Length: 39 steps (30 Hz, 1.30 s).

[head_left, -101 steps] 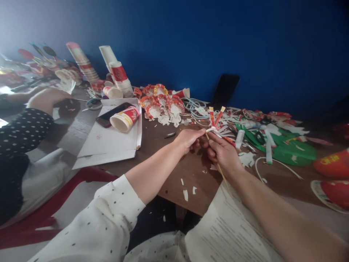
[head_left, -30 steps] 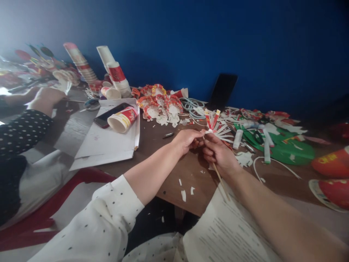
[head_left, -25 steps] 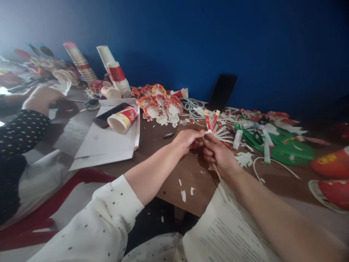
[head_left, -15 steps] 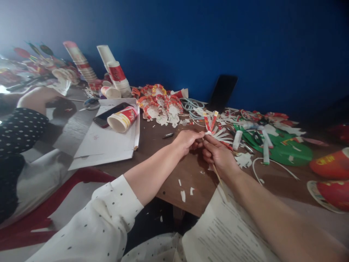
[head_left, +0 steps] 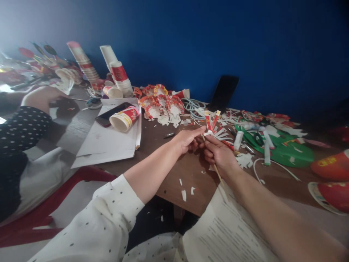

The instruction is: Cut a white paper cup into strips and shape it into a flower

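Note:
In front of me I hold a paper cup cut into strips (head_left: 222,134), its red and white strips fanning out away from me. My left hand (head_left: 188,141) is closed at the near left side of the cut cup, thumb stretched along it; its fingertips are partly hidden. A thin wooden stick (head_left: 217,171) runs under the fingers of my right hand (head_left: 219,153), which is closed around it close beside the cut cup. The stick's upper tip shows between the two hands. A printed sheet of paper (head_left: 220,225) lies below my right forearm.
A white box (head_left: 92,145) bears a phone (head_left: 105,118) and a paper cup (head_left: 124,119). Behind are stacked cups (head_left: 121,78) and cut paper flowers (head_left: 162,102). Glue sticks (head_left: 266,145) and green sheets (head_left: 297,154) lie right. Another person's arm (head_left: 32,116) rests left.
My left thumb has shifted slightly up and forward, off the stick's tip, which now shows more. The view has moved a little; the right hand keeps its grip.

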Tool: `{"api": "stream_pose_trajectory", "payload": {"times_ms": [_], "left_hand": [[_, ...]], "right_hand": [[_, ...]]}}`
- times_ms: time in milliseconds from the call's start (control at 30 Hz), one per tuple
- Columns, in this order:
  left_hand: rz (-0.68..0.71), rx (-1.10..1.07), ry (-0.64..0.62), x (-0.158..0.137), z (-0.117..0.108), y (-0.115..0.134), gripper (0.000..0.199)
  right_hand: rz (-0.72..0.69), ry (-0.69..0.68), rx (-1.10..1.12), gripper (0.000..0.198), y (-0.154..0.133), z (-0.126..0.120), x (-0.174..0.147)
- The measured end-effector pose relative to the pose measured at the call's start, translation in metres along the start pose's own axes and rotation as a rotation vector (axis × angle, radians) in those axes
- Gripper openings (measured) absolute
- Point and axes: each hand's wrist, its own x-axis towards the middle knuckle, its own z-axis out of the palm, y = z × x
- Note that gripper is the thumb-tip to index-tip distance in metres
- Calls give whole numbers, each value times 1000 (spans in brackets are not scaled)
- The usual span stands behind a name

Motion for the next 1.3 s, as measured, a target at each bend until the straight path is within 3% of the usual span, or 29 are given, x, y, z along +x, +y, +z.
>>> {"api": "stream_pose_trajectory", "payload": {"times_ms": [233, 400, 867, 1300], "left_hand": [[-4, 75, -69, -2, -3, 3, 17], [63, 154, -53, 0, -3, -3, 21], [40, 102, 6, -2, 0, -2, 18], [20, 75, -43, 1, -2, -1, 14]], "right_hand": [[-7, 2, -17, 25, -1, 0, -1], [-14, 23, -32, 31, -2, 2, -2], [-59, 70, -173, 39, 4, 3, -4], [-67, 62, -176, 52, 5, 3, -4]]}}
